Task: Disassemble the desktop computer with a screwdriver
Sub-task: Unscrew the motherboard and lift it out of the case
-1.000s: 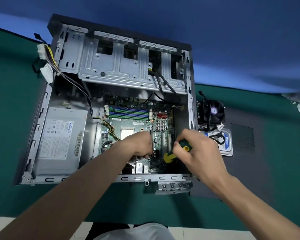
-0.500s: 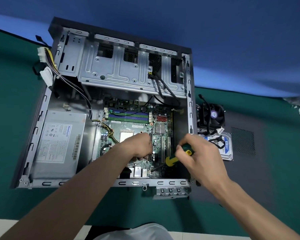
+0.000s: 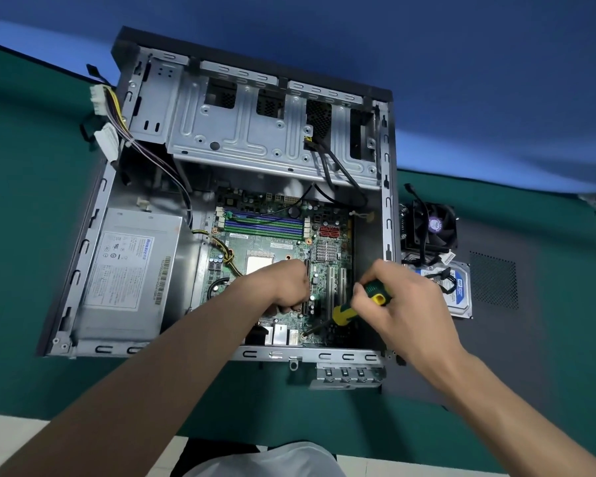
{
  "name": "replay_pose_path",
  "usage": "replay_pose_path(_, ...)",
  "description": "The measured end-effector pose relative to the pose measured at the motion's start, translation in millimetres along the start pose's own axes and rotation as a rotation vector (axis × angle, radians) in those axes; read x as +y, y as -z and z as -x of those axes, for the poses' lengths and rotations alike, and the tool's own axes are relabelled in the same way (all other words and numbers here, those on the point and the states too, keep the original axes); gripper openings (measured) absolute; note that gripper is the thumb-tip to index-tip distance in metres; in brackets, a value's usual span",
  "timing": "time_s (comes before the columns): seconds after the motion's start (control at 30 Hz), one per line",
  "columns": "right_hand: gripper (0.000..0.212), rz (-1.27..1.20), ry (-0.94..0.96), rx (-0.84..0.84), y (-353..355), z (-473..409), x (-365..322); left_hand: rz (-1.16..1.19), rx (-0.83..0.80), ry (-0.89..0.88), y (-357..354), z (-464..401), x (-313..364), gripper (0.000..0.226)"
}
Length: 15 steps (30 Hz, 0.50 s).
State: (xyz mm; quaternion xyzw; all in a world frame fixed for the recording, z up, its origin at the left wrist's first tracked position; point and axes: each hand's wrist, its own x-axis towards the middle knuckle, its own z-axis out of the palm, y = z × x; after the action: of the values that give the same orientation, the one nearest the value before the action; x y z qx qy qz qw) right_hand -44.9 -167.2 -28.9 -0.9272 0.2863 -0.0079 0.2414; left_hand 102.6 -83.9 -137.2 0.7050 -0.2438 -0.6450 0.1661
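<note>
Your right hand (image 3: pixel 405 304) is curled around the green-and-yellow screwdriver (image 3: pixel 353 306), with its tip down at a screw spot on the motherboard (image 3: pixel 276 235) near the case's front rail. Your left hand (image 3: pixel 283 284) is balled up with its knuckles resting on the board just left of the screwdriver; can't tell if it's pinching anything underneath.

The open computer case (image 3: pixel 387 215) lies flat on the green desk (image 3: pixel 31 201). Inside it you've got one motherboard, one grey power supply (image 3: pixel 128 270) to the board's left, and one bare metal drive cage (image 3: pixel 255 132) behind the board. Four RAM slots sit at the board's far end.

Outside the case, just past its right wall, one cooler fan (image 3: pixel 430 228) and one hard drive (image 3: pixel 456 287) sit on a dark side panel (image 3: pixel 530 321). One bundle of power cables (image 3: pixel 107 122) hangs over the case's far left corner.
</note>
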Motion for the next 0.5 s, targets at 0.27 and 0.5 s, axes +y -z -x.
replay_pose_path(0.27,0.022,0.096,0.123,-0.298,15.9,-3.1,-16.0,-0.021,0.019,-0.012,0.1,0.7,1.6,0.02)
replay_pose_path(0.5,0.052,0.534,0.01,-0.274,20.3,-9.9,-28.5,-0.035,0.051,-0.03,1.4,1.3,3.9,0.022)
